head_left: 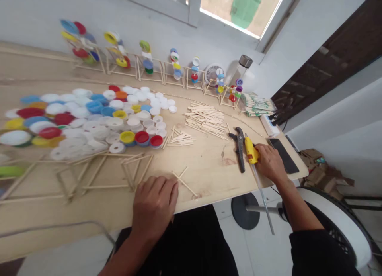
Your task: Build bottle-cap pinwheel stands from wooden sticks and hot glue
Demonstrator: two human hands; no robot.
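Observation:
My right hand point(270, 160) grips the handle of a yellow hot glue gun point(251, 148), which lies on the table with a long clear glue stick point(263, 200) trailing past the edge. Beside the gun sits a black-handled cutter point(239, 148). At the front edge, my left hand point(155, 200) rests with fingers curled together; its fingertips are hidden, so what it holds cannot be made out. Two thin wooden sticks point(186, 184) cross right at its fingers. Left of it stand stick frames point(104, 186), blurred.
Colourful bottle caps point(98, 112) cover the left of the table. Stick piles point(205, 118) and short sticks point(180, 138) lie mid-table. Cap wheels on stick frames point(147, 63) line the wall, near a bottle point(240, 71) and small fan point(214, 73). A phone point(283, 155) lies right.

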